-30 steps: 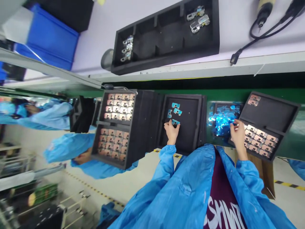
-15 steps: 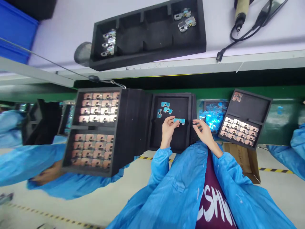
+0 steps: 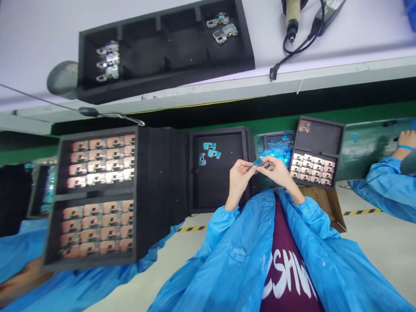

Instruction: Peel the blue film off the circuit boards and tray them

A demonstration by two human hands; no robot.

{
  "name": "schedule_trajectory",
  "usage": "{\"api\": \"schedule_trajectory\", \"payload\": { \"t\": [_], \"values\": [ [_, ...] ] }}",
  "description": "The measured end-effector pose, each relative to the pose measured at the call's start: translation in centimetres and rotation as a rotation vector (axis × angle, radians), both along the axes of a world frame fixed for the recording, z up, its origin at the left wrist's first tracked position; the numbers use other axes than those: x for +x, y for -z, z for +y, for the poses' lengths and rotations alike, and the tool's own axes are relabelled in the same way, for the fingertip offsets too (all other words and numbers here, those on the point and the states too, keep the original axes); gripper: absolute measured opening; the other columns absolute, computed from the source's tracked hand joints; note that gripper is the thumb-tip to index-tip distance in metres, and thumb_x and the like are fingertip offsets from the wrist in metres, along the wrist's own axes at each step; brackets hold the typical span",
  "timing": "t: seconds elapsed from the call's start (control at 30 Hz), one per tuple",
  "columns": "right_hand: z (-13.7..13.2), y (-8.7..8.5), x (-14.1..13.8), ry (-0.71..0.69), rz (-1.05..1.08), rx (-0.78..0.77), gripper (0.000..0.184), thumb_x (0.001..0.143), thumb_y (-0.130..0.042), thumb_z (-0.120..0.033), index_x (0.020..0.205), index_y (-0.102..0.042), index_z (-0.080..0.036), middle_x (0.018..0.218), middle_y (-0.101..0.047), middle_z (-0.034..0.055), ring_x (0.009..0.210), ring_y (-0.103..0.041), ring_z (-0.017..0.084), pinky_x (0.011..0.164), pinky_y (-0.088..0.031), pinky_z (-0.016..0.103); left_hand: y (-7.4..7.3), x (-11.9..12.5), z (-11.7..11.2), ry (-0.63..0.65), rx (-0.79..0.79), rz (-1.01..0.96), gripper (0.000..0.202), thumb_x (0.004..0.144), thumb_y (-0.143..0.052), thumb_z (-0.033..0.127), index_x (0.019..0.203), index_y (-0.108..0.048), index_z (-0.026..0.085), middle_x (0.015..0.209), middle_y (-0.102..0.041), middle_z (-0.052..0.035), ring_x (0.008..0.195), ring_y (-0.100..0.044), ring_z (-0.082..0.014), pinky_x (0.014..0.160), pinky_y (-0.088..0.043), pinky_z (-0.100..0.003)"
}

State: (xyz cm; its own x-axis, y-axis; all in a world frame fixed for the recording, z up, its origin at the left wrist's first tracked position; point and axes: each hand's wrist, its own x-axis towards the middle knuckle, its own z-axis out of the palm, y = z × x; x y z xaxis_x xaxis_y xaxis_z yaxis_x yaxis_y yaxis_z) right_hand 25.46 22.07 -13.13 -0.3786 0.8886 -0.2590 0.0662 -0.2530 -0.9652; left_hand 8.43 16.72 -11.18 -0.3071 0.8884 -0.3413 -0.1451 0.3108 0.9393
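My left hand (image 3: 238, 175) and my right hand (image 3: 276, 171) meet above the right edge of a shallow black foam tray (image 3: 224, 195). Both pinch one small blue-filmed metal part (image 3: 257, 163) between their fingertips. Three more blue-filmed parts (image 3: 208, 152) lie in the tray's far left corner. To the right, a small black tray (image 3: 320, 145) holds rows of bare metal parts (image 3: 312, 167), and a heap of peeled blue film (image 3: 276, 147) lies beside it.
A large black foam tray (image 3: 97, 195) with rows of copper-coloured parts stands at the left. On the white shelf behind, a compartment tray (image 3: 165, 52) holds metal brackets, and an electric screwdriver (image 3: 291, 17) with its cable lies near. Another person's sleeve (image 3: 383, 190) shows at right; a cardboard box (image 3: 325, 208) sits below.
My left hand lifted a blue-filmed part out of the tray and carried it right. My right hand left the right tray and came in to grip the same part.
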Motion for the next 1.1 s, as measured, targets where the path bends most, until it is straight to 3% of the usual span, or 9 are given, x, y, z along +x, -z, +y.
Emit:
{"api": "schedule_trajectory", "payload": {
  "t": [0.13,0.33,0.4,0.53,0.67,0.77,0.93,1.1],
  "values": [
    [0.1,-0.7,1.2,-0.06,-0.014,-0.014,0.039,0.083,-0.087,-0.059,0.093,-0.08,-0.022,0.085,-0.08,0.0033,0.075,-0.075,0.02,0.065,-0.062,0.031,-0.6,0.3,-0.2,0.063,0.01,0.028,0.038,0.075,-0.096,0.041,0.086,-0.066,0.021,0.086,-0.077,-0.0032,0.083,-0.078,-0.0201,0.081,-0.066,-0.035],
    [-0.1,-1.6,2.3,-0.211,0.039,-0.011,0.044,0.102,-0.068,-0.063,0.098,-0.083,-0.022,0.09,-0.082,0.0051,0.086,-0.079,0.022,0.076,-0.067,0.033,-1.5,0.4,-0.2,0.204,0.011,0.091,0.035,0.083,-0.092,0.047,0.101,-0.08,0.019,0.086,-0.081,-0.0053,0.079,-0.079,-0.0207,0.078,-0.065,-0.033],
    [-0.5,-1.7,2.0,-0.168,-0.009,0.062,0.044,0.108,-0.06,-0.06,0.105,-0.083,-0.023,0.095,-0.082,0.0059,0.087,-0.079,0.022,0.075,-0.067,0.034,-1.5,0.9,-0.2,0.17,0.028,0.084,0.034,0.085,-0.091,0.049,0.098,-0.081,0.018,0.087,-0.082,-0.0066,0.079,-0.08,-0.0218,0.077,-0.066,-0.034],
    [-1.7,-1.6,1.0,0.084,-0.199,0.371,0.033,0.111,-0.059,-0.047,0.126,-0.08,-0.028,0.121,-0.079,0.0086,0.104,-0.077,0.023,0.081,-0.068,0.036,-1.2,2.1,-0.2,0.052,0.058,0.046,0.032,0.087,-0.09,0.046,0.101,-0.083,0.018,0.093,-0.084,-0.0076,0.085,-0.082,-0.0235,0.084,-0.068,-0.038],
    [-2.2,-1.8,0.8,0.204,-0.357,0.631,0.025,0.112,-0.059,-0.033,0.122,-0.082,-0.03,0.123,-0.077,0.0093,0.117,-0.074,0.026,0.101,-0.065,0.043,-1.1,2.6,-0.2,0.034,0.07,0.058,0.029,0.089,-0.087,0.041,0.107,-0.086,0.02,0.108,-0.084,-0.0089,0.101,-0.082,-0.0267,0.096,-0.068,-0.042],
    [-2.0,-2.1,1.2,0.241,-0.408,0.709,0.022,0.111,-0.061,-0.031,0.119,-0.082,-0.032,0.12,-0.077,0.0084,0.116,-0.074,0.027,0.104,-0.064,0.047,-1.3,2.4,-0.3,0.067,0.031,0.001,0.031,0.089,-0.087,0.042,0.112,-0.087,0.022,0.114,-0.084,-0.0085,0.105,-0.081,-0.0281,0.093,-0.069,-0.043],
    [-1.9,-2.3,1.7,0.25,-0.424,0.78,0.018,0.111,-0.062,-0.03,0.111,-0.081,-0.03,0.112,-0.078,0.0075,0.107,-0.075,0.026,0.096,-0.065,0.044,-1.8,1.8,-0.3,0.143,-0.052,-0.15,0.041,0.084,-0.092,0.043,0.118,-0.087,0.02,0.116,-0.085,-0.0105,0.107,-0.082,-0.0287,0.093,-0.07,-0.042],
    [-2.7,-2.0,2.2,0.175,-0.522,0.849,0.02,0.111,-0.061,-0.026,0.11,-0.081,-0.03,0.11,-0.079,0.0078,0.107,-0.073,0.027,0.093,-0.063,0.044,-1.4,1.2,-0.3,0.175,-0.121,-0.305,0.049,0.08,-0.096,0.045,0.122,-0.085,0.022,0.123,-0.084,-0.0111,0.115,-0.08,-0.0301,0.094,-0.07,-0.045]
  ]
}}
